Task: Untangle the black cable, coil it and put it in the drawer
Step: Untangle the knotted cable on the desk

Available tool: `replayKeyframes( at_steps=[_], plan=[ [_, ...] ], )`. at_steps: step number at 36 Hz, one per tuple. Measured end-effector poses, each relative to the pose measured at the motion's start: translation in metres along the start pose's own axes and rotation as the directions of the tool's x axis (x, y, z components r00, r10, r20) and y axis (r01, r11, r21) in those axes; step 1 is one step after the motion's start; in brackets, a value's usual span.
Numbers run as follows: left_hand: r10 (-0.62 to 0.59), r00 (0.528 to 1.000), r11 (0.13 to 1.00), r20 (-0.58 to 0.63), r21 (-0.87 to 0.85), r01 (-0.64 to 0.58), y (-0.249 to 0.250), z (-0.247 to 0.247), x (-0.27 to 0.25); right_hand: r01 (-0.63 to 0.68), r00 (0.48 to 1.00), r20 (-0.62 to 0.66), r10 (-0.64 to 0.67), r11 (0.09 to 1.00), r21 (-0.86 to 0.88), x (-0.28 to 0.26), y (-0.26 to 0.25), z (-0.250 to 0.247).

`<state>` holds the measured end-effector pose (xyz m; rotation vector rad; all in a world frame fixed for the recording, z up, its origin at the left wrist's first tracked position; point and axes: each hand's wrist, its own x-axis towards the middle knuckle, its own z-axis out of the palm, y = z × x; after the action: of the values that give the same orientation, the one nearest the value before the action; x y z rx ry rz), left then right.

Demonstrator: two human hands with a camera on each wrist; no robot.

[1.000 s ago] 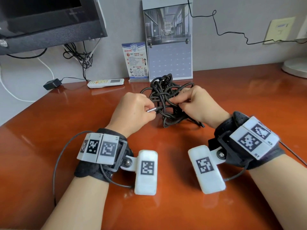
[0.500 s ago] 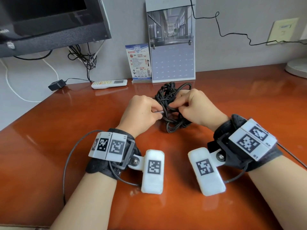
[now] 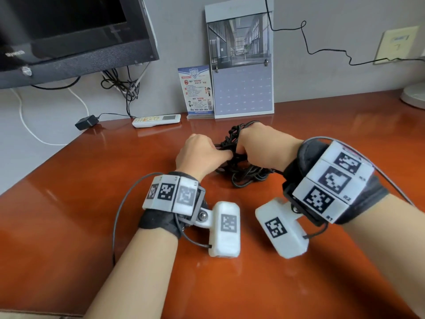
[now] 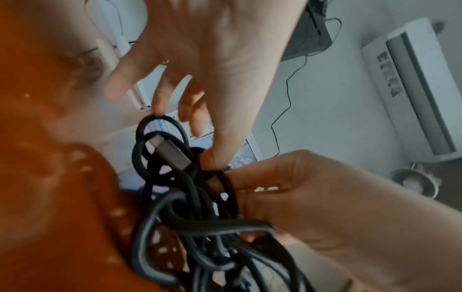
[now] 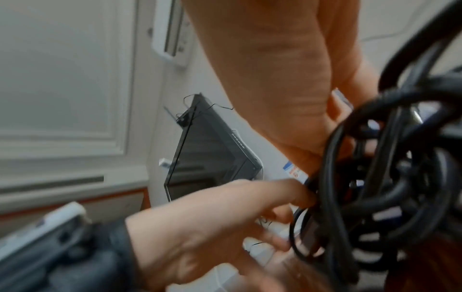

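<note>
The black cable (image 3: 246, 178) is a tangled bundle on the red-brown desk (image 3: 69, 215), held between both hands. My left hand (image 3: 220, 155) pinches a strand on the bundle's left side. The left wrist view shows the cable's metal plug (image 4: 170, 154) poking through a loop, just below my left hand's fingers (image 4: 160, 102). My right hand (image 3: 243, 150) comes over the top, its fingers curled into the loops. The right wrist view shows thick strands of the cable (image 5: 375, 177) close up, with the left hand (image 5: 287, 201) reaching in from below. No drawer is in view.
A white remote (image 3: 156, 120), an info card (image 3: 195, 90) and a wall calendar (image 3: 241, 88) stand behind the bundle. A monitor (image 3: 69, 31) hangs at the back left above a black adapter (image 3: 86, 122). A round white base (image 3: 414, 97) sits at the far right edge.
The hands have closed together on the bundle. The plug, earlier held out in the open by my left hand, now sits inside the loops. My right hand has turned over the top.
</note>
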<state>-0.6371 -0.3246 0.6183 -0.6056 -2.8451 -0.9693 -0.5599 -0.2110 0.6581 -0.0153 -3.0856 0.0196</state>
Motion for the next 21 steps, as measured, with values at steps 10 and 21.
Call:
replayKeyframes(
  at_steps=[10, 21],
  plan=[
    [-0.028, 0.966, 1.0, 0.256, -0.007, 0.031, 0.025, -0.001, 0.0, 0.095, 0.966, 0.259, -0.027, 0.963, -0.254, 0.012, 0.0, -0.016],
    [-0.037, 0.953, 0.988, 0.299, -0.131, 0.08, 0.032, 0.003, -0.006, 0.268, 0.933, 0.294, -0.207, 0.946, -0.182, 0.018, 0.031, -0.014]
  ],
)
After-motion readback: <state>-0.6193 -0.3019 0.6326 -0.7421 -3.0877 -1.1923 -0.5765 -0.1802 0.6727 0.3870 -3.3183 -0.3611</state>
